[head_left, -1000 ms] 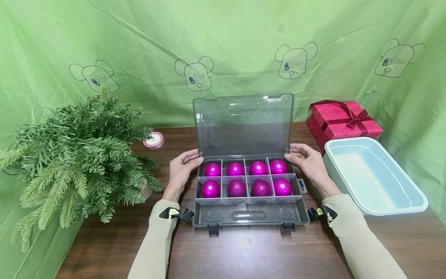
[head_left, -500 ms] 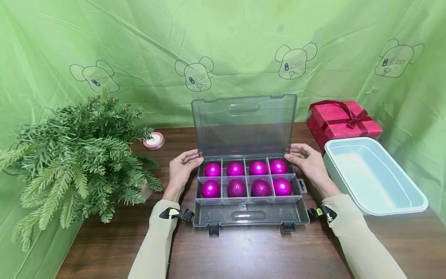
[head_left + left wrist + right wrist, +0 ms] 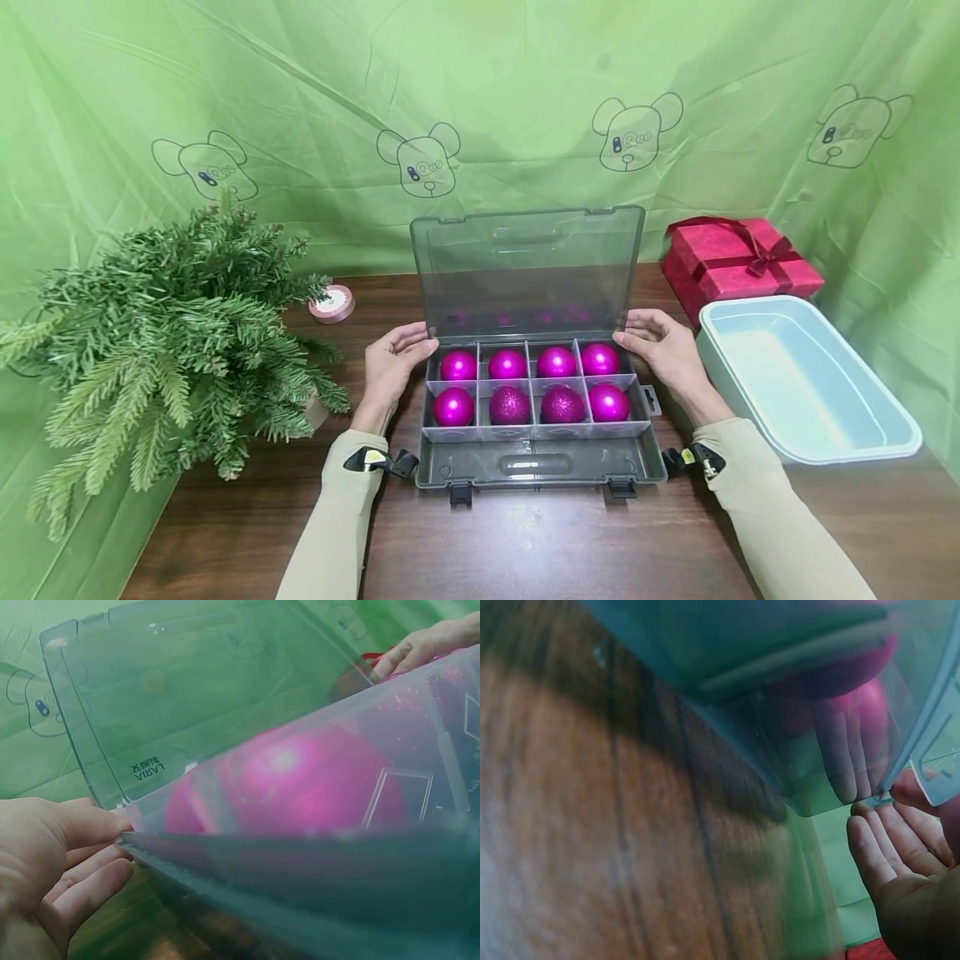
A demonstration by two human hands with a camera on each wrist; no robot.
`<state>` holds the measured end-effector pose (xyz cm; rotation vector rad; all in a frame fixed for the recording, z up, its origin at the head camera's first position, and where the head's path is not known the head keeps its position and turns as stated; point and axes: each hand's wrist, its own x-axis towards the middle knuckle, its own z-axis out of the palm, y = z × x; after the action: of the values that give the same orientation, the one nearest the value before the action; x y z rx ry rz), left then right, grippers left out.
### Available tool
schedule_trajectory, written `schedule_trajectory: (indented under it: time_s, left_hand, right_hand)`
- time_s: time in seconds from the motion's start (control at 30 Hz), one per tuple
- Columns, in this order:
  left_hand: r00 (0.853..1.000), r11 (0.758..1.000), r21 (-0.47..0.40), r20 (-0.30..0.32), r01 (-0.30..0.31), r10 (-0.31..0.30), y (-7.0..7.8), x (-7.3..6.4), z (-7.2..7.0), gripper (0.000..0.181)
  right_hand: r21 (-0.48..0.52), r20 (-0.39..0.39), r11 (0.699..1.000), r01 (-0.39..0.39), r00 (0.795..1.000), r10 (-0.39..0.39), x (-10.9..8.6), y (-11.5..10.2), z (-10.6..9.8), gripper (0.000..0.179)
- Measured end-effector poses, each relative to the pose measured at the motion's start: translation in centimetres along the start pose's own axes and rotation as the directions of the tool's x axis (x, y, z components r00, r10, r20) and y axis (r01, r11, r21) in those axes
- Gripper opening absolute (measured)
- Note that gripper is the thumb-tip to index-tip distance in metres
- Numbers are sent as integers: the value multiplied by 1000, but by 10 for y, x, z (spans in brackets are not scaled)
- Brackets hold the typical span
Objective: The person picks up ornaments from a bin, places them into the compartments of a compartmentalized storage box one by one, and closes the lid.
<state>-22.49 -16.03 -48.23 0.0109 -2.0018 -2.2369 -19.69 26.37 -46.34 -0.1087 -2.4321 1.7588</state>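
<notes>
An organizer box (image 3: 536,465) of smoky clear plastic lies on the table in the head view. Its lid (image 3: 528,275) stands raised at the back. Shiny magenta Christmas balls (image 3: 609,403), some of them glittery, fill the divided compartments. At the back left corner my left hand (image 3: 390,367) pinches the box by the hinge; the left wrist view shows the thumb (image 3: 97,825) on the corner, fingers below. My right hand (image 3: 667,354) pinches the back right corner. In the right wrist view its thumb and extended fingers (image 3: 874,851) meet that corner.
An artificial fir tree (image 3: 195,342) lies at left, with a pink ribbon spool (image 3: 332,305) beside it. A pale blue plastic basin (image 3: 810,383) is at right, in front of a red gift box (image 3: 742,258) with a bow. A green curtain (image 3: 525,75) hangs behind.
The lid's top edge has come slightly lower and wider in view, tilting a little toward me. Reflections of the balls now show in it. Both hands stay at the corners.
</notes>
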Motion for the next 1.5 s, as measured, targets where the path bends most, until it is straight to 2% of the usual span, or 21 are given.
schedule_trajectory:
  time_s: [1.13,1.4,1.5]
  left_hand:
    - [999,999,14,-13,-44,44,-2,0,0,36]
    - [999,999,15,-17,-37,37,-2,0,0,34]
    - [999,999,5,-19,-39,39,-2,0,0,32]
  right_hand:
    - [48,-11,999,0,1000,0,-1,1,0,46]
    - [29,-46,999,38,998,-36,-3,-2,-1,39]
    - [-10,-72,1000,23,997,-24,-4,-4,-2,37]
